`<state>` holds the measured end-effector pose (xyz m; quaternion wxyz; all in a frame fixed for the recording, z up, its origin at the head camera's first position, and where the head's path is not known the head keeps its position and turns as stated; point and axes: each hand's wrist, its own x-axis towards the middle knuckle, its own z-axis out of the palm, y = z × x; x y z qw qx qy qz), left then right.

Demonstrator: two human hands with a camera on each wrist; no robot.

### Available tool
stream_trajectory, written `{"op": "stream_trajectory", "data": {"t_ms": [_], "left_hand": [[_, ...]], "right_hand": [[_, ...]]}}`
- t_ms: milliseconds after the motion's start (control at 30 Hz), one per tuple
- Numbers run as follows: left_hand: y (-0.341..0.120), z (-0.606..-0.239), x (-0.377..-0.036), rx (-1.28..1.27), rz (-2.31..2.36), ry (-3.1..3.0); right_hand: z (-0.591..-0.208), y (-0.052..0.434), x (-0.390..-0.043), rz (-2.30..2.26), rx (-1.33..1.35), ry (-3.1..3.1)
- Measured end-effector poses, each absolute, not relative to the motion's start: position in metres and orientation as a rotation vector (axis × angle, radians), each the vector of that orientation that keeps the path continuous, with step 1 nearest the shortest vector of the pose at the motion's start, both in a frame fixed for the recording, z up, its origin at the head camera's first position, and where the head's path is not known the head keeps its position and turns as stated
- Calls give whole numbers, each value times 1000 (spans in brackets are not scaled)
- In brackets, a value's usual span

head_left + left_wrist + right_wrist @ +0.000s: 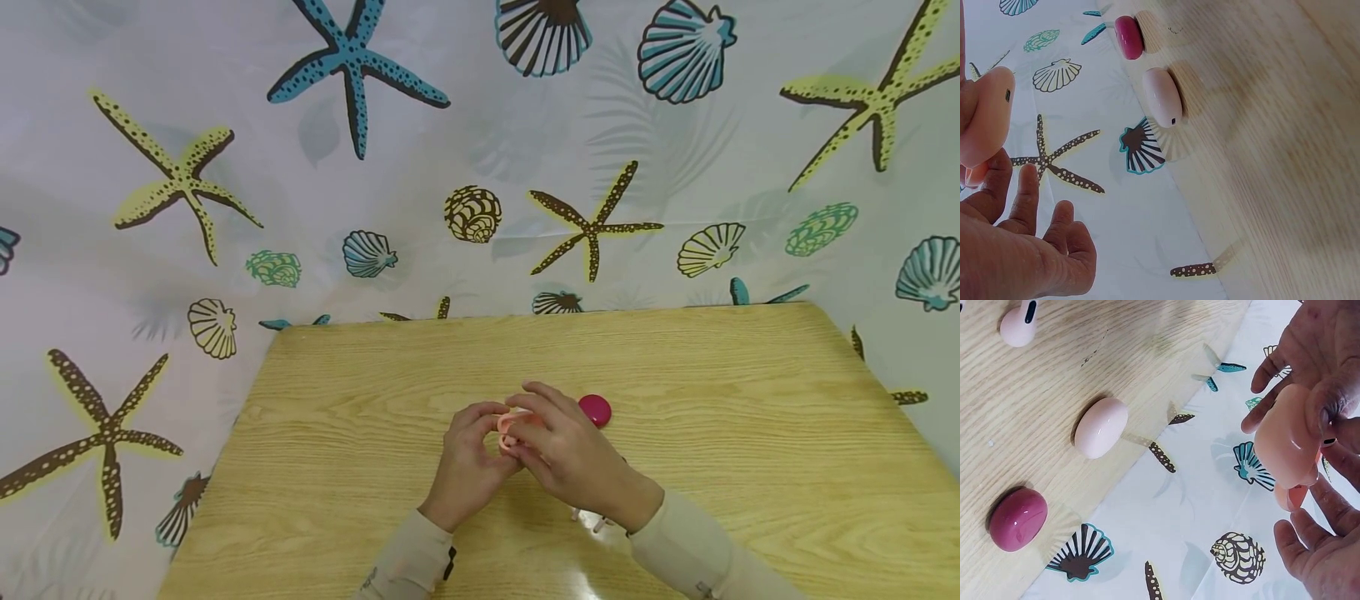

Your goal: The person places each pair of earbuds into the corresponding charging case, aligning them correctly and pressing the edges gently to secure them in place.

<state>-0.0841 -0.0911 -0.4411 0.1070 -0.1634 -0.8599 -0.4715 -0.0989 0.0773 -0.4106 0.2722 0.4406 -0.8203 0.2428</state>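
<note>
Fingers (480, 411) hold an open peach case (1285, 440), contents unclear.

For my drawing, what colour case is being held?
The case is peach, clearest from the right wrist.

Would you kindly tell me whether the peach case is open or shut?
The peach case is open: the right wrist view shows its lid angled away.
</note>
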Motion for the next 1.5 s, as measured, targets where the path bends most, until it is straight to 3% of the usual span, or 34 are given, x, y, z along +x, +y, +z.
{"op": "stream_trajectory", "data": {"t_ms": [833,1267,1500], "left_hand": [[-91,-443,-84,-474,-1342,-2541],[-92,-441,-87,-381,-1542,-2622],[-87,-442,-88,-367,-1614,-2651]], "right_hand": [[-415,81,-97,613,1178,-2216],[-420,107,-100,541,1081,-2575],[-430,106,-103,492,1083,-2448]]}}
